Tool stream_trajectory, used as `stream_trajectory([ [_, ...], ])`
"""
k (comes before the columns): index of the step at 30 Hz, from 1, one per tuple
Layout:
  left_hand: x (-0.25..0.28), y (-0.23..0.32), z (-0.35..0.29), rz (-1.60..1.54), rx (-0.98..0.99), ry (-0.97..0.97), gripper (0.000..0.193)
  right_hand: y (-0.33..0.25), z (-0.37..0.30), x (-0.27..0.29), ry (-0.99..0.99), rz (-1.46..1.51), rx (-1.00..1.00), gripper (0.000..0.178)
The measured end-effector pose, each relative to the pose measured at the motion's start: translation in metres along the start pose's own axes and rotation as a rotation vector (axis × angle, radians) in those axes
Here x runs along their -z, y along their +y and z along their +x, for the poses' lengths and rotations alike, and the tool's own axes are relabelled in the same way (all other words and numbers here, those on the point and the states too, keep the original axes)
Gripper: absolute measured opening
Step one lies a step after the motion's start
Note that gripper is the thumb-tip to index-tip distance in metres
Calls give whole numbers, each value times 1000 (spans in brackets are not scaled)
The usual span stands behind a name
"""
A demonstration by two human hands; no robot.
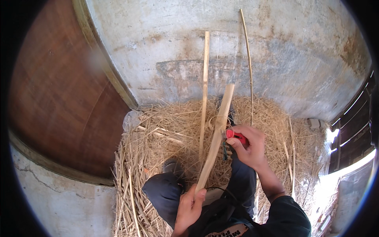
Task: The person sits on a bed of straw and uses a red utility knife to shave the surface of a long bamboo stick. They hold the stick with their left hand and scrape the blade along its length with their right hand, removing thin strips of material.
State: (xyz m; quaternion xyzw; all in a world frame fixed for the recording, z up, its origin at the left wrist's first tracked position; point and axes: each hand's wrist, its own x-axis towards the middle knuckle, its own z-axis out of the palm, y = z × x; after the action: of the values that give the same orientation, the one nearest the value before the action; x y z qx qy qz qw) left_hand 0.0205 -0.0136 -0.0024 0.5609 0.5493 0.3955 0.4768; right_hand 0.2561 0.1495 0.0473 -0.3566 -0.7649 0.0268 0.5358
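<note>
A pale bamboo strip (214,146) slants up and away from me, its lower end between my knees. My left hand (190,206) is closed around that lower end. My right hand (249,147) is wrapped around a red utility knife (238,136) with a dark slot in its side. The knife's front end is against or very near the strip's right edge, about midway along it. Its blade is hard to make out. A thin curl of shaving shows on the strip just beyond the knife.
Shavings and split pieces (162,114) cover the floor. A flat bamboo stick (205,67) and a thinner one (248,51) lean on the stained wall (177,23). A brown door panel (59,91) stands at left, dark slats (355,122) at right. My legs (160,195) flank the strip.
</note>
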Motion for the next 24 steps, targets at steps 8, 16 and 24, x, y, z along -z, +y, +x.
stream_trajectory([
  [8, 8, 4, 3, 129, 13, 78, 27, 24, -18, 16, -121, 1483, -743, 40],
  [16, 3, 13, 7, 219, -6, 176, 27, -7, 2, 5, -30, 417, -415, 54],
  [24, -3, 11, 7, 271, -24, 154, 29, -2, -5, -14, 70, 406, -443, 30],
])
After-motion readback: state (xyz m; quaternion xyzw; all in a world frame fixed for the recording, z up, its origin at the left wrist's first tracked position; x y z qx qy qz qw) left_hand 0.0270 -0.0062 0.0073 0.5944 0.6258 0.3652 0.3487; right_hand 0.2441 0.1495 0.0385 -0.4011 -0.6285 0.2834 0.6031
